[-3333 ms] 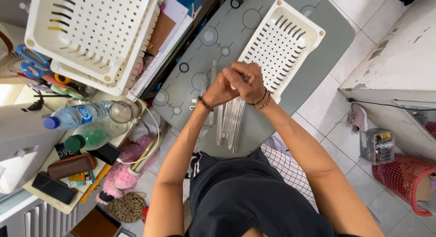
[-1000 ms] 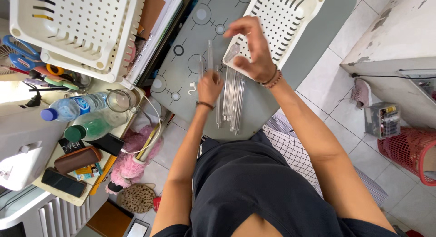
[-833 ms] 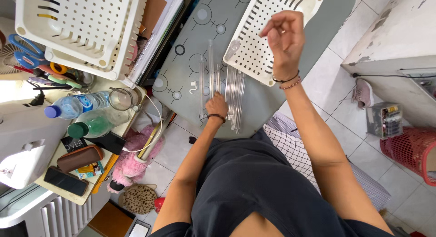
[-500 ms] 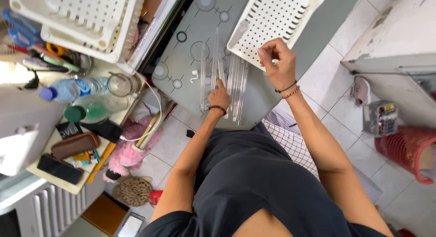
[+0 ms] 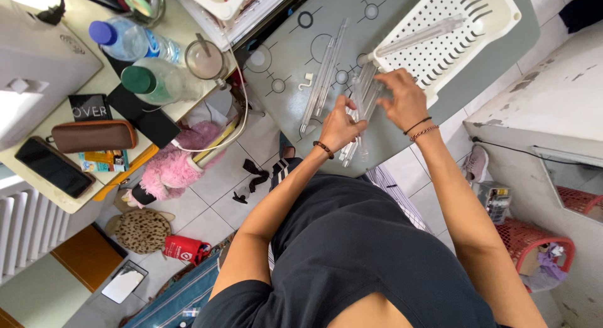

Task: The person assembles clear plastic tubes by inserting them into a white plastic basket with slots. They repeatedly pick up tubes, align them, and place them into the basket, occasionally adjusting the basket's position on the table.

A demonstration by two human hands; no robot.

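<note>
Here, on the grey bench (image 5: pixel 289 108), two clear tubes (image 5: pixel 321 83) lie apart at the left, while the left hand (image 5: pixel 339 124) curls loosely over the bundle of clear tubes (image 5: pixel 359 114) near the front edge. The right hand (image 5: pixel 405 98), fingers spread, rests on the same bundle; neither clearly grips. This looks like picking a tube, and lifting it calls for a pinch, with the white slotted tray (image 5: pixel 452 32) just beyond already holding one tube (image 5: pixel 418 36) and offering open room.
</note>
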